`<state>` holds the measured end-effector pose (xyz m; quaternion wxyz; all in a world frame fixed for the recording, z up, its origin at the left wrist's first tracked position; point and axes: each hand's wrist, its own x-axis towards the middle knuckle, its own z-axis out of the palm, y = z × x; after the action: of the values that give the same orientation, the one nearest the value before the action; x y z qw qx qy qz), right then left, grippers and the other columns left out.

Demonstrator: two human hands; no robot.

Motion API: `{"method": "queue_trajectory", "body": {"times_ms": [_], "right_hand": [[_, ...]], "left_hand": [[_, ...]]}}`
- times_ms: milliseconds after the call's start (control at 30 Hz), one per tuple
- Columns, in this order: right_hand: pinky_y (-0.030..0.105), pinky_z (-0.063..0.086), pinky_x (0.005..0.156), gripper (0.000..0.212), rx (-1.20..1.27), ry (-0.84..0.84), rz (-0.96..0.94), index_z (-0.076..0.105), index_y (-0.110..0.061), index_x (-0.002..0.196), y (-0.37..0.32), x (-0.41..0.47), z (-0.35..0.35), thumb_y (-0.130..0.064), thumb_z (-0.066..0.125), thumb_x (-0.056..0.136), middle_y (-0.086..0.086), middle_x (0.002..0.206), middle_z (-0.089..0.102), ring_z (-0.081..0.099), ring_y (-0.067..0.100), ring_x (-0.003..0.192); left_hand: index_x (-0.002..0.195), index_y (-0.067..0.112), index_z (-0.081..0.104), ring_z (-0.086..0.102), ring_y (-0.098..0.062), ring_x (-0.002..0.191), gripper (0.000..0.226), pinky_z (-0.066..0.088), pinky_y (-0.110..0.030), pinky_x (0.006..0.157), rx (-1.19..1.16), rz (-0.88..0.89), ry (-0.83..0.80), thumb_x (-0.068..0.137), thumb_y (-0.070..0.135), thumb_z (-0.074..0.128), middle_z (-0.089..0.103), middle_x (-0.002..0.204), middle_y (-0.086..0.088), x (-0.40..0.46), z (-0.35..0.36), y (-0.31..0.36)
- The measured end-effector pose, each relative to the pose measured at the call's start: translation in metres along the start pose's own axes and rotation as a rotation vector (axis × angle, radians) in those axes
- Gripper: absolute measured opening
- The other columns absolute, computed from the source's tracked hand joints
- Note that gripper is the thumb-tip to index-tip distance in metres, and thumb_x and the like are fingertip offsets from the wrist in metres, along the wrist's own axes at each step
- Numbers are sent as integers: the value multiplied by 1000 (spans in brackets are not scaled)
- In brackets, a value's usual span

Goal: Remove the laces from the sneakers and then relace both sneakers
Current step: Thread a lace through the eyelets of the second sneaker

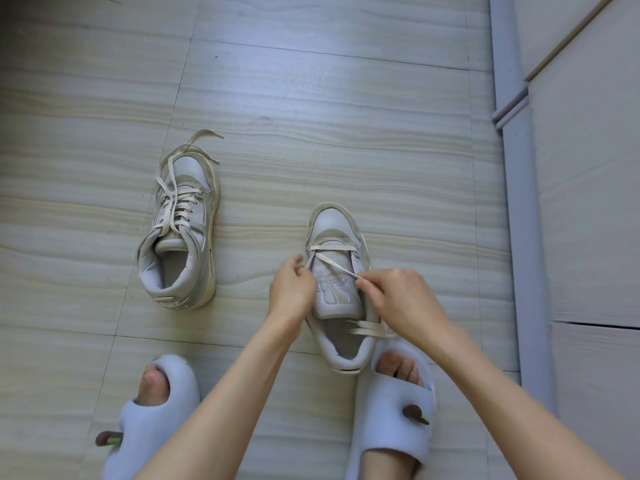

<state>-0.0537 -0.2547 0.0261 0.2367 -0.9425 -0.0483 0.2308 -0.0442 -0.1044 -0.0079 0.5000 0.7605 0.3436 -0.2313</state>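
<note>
While both hands (346,292) pinch its cream lace (334,263), the pale grey sneaker (337,289) shows two crossings.

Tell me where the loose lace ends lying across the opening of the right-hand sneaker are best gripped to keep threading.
Probably near the tip of a loose lace end, pinched across its flat faces from above. The ends lie flat across the collar of the sneaker, just below the right hand, which already pinches the lace; the left hand holds the eyelet side.
</note>
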Motion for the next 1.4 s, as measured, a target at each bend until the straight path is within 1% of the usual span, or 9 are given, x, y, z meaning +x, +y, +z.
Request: {"method": "queue_trajectory", "body": {"times_ms": [133, 233, 333, 533, 733, 933, 1067, 1233, 1400], "right_hand": [[21, 29, 50, 46, 112, 9, 104, 44, -9, 53, 6, -2, -22, -33, 57, 91, 2, 46, 32, 34, 25, 58], [23, 28, 52, 37, 139, -71, 82, 67, -4, 78, 15, -8, -45, -38, 57, 90, 7, 52, 43, 40, 16, 55], [21, 28, 49, 37, 146, -135, 0, 67, -7, 77, 20, -16, -61, -40, 55, 90, -4, 48, 31, 32, 9, 49], [13, 31, 46, 47, 89, -413, 223, 72, -27, 71, 38, -29, -62, -63, 45, 85, -12, 40, 41, 43, 3, 44], [36, 40, 72, 61, -178, 42, 481, 65, -23, 68, 99, -23, -72, -64, 25, 90, 2, 76, 66, 59, 33, 92], [41, 32, 97, 48, -426, -374, 495, 64, -32, 111, 92, 3, -54, -59, 27, 95, -3, 115, 64, 54, 23, 114], [31, 40, 80, 38, -21, -158, 352, 68, -26, 92, 67, 17, -35, -47, 37, 97, 2, 98, 68, 58, 23, 100], [30, 43, 97, 38, 385, -225, 199, 59, -24, 128, 23, 25, 3, -34, 57, 91, 0, 124, 64, 57, 14, 116], [32, 42, 101, 36, 422, -261, 195, 56, -27, 130, 30, 29, 3, -27, 55, 93, 1, 124, 63, 57, 18, 116]], "left_hand": [[96, 14, 64, 58, -19, 88, 21, 47, -31, 83, 153, 260, 140, 92, 17, 44, 67, 92, 0, -9, -13, 14], [83, 7, 65, 56, -10, 44, 34, 48, -17, 51, 73, 8, -230, 98, 27, 42, 69, 69, -3, -22, -5, 27], [89, 7, 57, 60, -11, 49, 37, 42, -17, 44, -283, -294, -468, 101, 34, 34, 68, 76, -7, -25, 9, 42], [71, 10, 40, 38, -13, 45, 33, 42, -24, 50, -840, -620, -423, 102, 14, 28, 38, 49, -2, -11, 16, 56], [70, 6, 44, 22, -9, 31, 33, 26, -11, 34, -594, -503, -459, 97, 3, 24, 27, 38, 2, -11, 15, 47], [75, 9, 44, 27, -8, 29, 38, 31, -16, 38, -453, -293, -378, 104, 22, 22, 28, 35, 5, -17, 28, 34], [76, 13, 44, 37, -8, 31, 36, 35, -26, 51, -220, -53, -263, 103, 27, 25, 39, 39, 4, -22, 39, 13], [73, 16, 38, 50, -54, 87, 33, 44, -52, 74, -42, 148, -193, 102, 26, 26, 47, 95, -41, -24, 40, 4], [72, 16, 36, 37, -23, 56, 33, 32, -35, 60, -33, 209, -292, 103, 24, 26, 35, 63, -9, -24, 32, -1]]}}
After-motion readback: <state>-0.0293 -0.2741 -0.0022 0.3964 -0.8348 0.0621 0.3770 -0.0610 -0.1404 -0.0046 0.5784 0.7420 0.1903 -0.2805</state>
